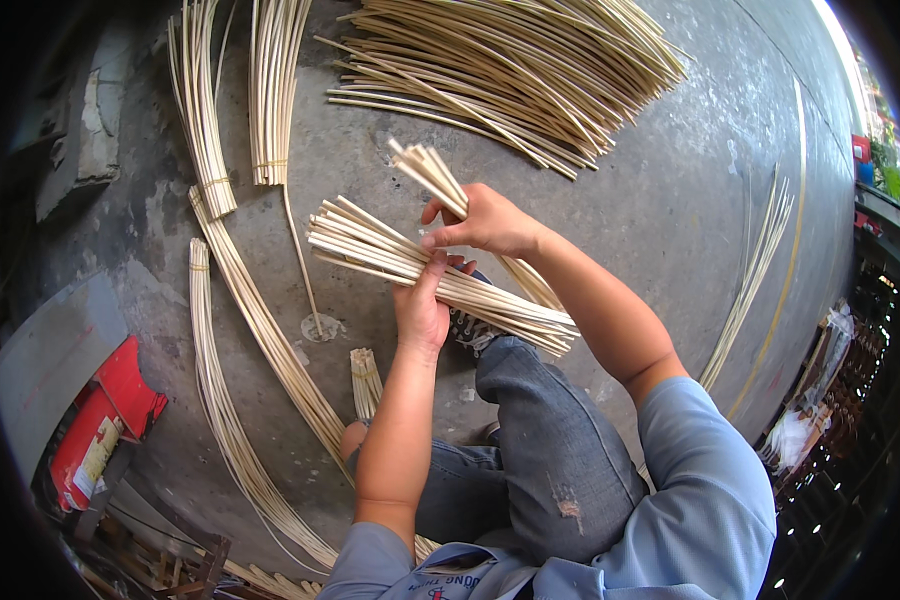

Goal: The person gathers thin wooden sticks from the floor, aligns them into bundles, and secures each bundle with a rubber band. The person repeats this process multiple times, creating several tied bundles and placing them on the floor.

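Observation:
My left hand [423, 312] is closed around a loose bundle of pale rattan canes [370, 240], held over my knee with the cut ends fanning out to the left. Just above and to the right, my right hand [488, 222] grips a smaller bunch of canes [432, 178], tilted steeply, whose far ends are slightly blurred. Its lower part passes behind my right forearm and the larger bundle. The two hands nearly touch, with the right fingertips close to the left thumb.
A large heap of canes [520, 70] lies on the concrete floor ahead. Tied bundles [270, 110] and long canes [260, 320] lie on the left. A short bundle [365, 380] is by my leg. Thin canes [755, 270] lie right. A red object [100, 430] stands at lower left.

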